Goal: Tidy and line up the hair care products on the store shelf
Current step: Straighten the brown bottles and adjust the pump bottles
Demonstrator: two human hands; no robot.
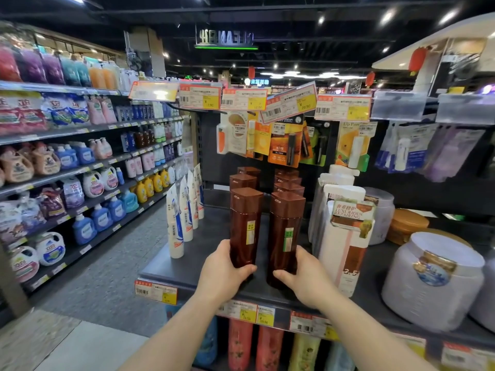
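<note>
While the left hand and right hand each curl their fingers round the base of a front brown bottle near the shelf edge, 2 brown rows already run straight back; the white tubes at left look unevenly spaced, probably still to do.
</note>
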